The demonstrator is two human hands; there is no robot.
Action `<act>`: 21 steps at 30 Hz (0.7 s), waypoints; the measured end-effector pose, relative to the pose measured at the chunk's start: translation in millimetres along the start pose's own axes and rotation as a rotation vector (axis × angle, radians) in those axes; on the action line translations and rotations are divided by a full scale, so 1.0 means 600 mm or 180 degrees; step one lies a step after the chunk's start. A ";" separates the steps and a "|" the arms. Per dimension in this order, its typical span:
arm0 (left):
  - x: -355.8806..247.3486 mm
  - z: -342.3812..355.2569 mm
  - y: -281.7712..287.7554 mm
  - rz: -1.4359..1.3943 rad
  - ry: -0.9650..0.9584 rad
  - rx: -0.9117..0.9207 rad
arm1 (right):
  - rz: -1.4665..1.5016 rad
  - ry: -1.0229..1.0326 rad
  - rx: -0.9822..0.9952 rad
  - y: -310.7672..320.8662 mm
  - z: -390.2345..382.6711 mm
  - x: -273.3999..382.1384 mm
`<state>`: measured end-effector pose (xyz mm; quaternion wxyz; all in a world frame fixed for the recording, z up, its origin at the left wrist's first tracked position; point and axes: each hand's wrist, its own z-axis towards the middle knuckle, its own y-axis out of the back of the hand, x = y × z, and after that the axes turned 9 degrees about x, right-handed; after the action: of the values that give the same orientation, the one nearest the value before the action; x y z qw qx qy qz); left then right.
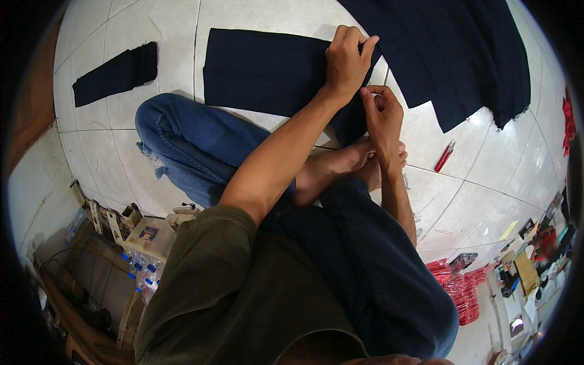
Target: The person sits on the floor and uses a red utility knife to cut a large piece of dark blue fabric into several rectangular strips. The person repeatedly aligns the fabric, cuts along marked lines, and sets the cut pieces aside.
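A dark navy piece of cloth (261, 73) lies spread on the tiles in front of my crossed legs. Its right end is lifted and folded between my hands. My left hand (348, 64) is closed, its fingers pinching the cloth's upper right corner. Just below it, my right hand (384, 112) has thumb and fingertips together at the same cloth's edge, over my bare feet. A larger dark cloth (450, 55) spreads out to the right of my left hand, with a frayed lower edge. A red utility knife (444, 156) rests on the floor right of my right hand.
A small dark cloth strip (115, 73) lies at the far left on the white tiled floor (173, 36). Plastic bottles with blue caps (143, 271) stand by a wooden frame at lower left. Red shiny bundles (463, 292) and mixed clutter (529, 267) fill the lower right.
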<state>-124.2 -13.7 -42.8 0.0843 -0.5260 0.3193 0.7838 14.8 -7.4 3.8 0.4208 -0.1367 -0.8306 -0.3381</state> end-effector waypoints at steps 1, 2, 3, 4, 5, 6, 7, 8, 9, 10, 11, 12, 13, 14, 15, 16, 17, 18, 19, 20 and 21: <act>0.000 0.001 0.001 0.0005 -0.0015 0.0002 | 0.0022 0.0023 0.0022 -0.001 0.002 -0.005; 0.000 0.000 0.000 0.0007 -0.0028 0.0006 | 0.0143 0.0132 -0.0045 -0.004 0.004 -0.012; 0.000 0.000 0.000 0.0008 -0.0043 0.0011 | 0.0263 0.0241 -0.0113 -0.008 0.005 -0.020; 0.000 0.000 0.000 -0.0002 -0.0048 0.0012 | 0.0384 0.0350 -0.0181 -0.011 0.006 -0.028; 0.000 0.001 0.001 -0.0011 -0.0049 0.0009 | 0.0554 0.0360 -0.0136 -0.011 0.007 -0.038; 0.000 0.001 0.002 -0.0020 -0.0052 0.0006 | 0.0723 0.0370 -0.0092 -0.008 0.009 -0.046; -0.001 0.001 0.002 -0.0025 -0.0050 0.0011 | 0.0892 0.0379 -0.0049 -0.007 0.010 -0.052; -0.001 0.001 0.002 -0.0025 -0.0049 0.0014 | 0.0976 0.0192 -0.0026 -0.007 0.008 -0.051; -0.002 0.001 0.003 -0.0026 -0.0048 0.0018 | 0.1057 0.0004 -0.0004 -0.006 0.005 -0.049; -0.003 0.000 0.003 -0.0051 -0.0026 0.0028 | 0.1138 -0.0183 0.0017 -0.004 0.002 -0.045; -0.004 0.000 0.002 -0.0073 -0.0007 0.0035 | 0.1185 -0.0255 -0.0052 -0.003 -0.001 -0.038; -0.004 0.000 0.002 -0.0095 0.0012 0.0042 | 0.1231 -0.0327 -0.0123 -0.001 -0.004 -0.027; -0.004 0.000 0.002 -0.0080 0.0001 0.0042 | 0.1277 -0.0399 -0.0194 0.002 -0.006 -0.016; -0.004 -0.001 0.003 -0.0066 -0.0007 0.0042 | 0.1260 -0.0500 -0.0122 0.008 -0.007 -0.002; -0.004 -0.001 0.004 -0.0052 -0.0016 0.0043 | 0.1243 -0.0601 -0.0050 0.014 -0.008 0.014; -0.003 -0.001 0.004 -0.0041 -0.0032 0.0029 | 0.1226 -0.0702 0.0022 0.017 -0.008 0.021; -0.002 -0.001 0.004 -0.0036 -0.0053 0.0019 | 0.1121 -0.0676 0.0109 0.015 -0.007 0.022; -0.002 -0.001 0.004 -0.0031 -0.0073 0.0008 | 0.1015 -0.0650 0.0198 0.013 -0.006 0.023; -0.001 -0.002 0.003 -0.0026 -0.0067 0.0018 | 0.0910 -0.0624 0.0288 0.012 -0.004 0.023; -0.002 -0.002 0.003 -0.0018 -0.0060 0.0029 | 0.0775 -0.0595 0.0338 0.012 -0.001 0.021; -0.002 -0.001 0.003 -0.0010 -0.0053 0.0038 | 0.0641 -0.0565 0.0390 0.012 0.002 0.015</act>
<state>-124.0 -15.6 -41.3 0.0913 -0.5195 0.3225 0.7860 12.2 -1.7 14.0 0.3851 -0.2227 -0.8658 -0.2294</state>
